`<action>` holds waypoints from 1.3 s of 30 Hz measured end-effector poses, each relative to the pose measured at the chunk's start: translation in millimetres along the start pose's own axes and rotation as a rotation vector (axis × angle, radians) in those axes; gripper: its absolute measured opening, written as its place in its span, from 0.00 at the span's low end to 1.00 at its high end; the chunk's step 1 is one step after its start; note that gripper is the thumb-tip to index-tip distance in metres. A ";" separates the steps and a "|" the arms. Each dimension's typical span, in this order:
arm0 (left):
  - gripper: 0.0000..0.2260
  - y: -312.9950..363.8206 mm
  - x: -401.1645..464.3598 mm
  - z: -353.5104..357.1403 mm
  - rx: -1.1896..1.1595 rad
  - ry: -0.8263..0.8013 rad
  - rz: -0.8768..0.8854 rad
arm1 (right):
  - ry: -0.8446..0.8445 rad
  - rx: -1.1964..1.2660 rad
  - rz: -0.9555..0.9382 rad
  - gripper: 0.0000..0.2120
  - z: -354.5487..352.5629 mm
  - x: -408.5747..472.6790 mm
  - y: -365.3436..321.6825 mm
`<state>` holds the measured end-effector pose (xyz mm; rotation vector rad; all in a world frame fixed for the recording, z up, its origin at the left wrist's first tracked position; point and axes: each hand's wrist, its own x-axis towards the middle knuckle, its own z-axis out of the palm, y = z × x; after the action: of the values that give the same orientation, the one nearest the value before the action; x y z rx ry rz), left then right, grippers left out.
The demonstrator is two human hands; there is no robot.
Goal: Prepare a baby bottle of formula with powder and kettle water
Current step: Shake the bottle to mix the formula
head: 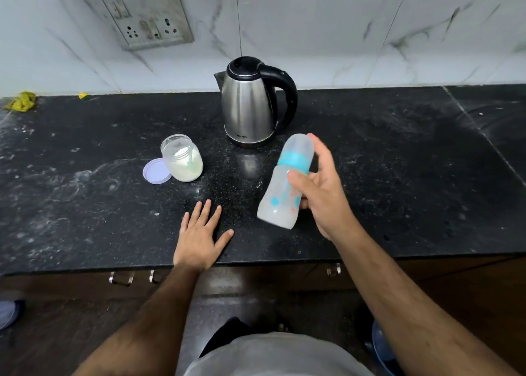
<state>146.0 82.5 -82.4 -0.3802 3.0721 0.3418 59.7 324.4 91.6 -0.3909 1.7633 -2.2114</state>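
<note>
Nearest the counter edge, left hand (199, 234) lies flat on black countertop (398, 176), fingers straight and spread. Right hand (318, 187) grips capped baby bottle (284, 182) in the air, tilted and motion-blurred, contents unclear; fingers behind it mostly hidden. Further back, open powder jar (183, 159) with scoop inside, lilac lid (156, 171) touching it. Steel kettle (250, 102) by wall, lid closed.

Black granite counter (398, 176), marble-tiled wall (313, 28)
</note>
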 end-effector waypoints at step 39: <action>0.35 -1.2 -0.6 -0.2 -0.033 0.028 -0.017 | 0.000 0.008 0.020 0.37 12.4 5.0 9.2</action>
<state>146.9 81.5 -82.5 -0.4158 3.0915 0.3906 60.3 309.4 85.4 -0.3700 1.7499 -2.2044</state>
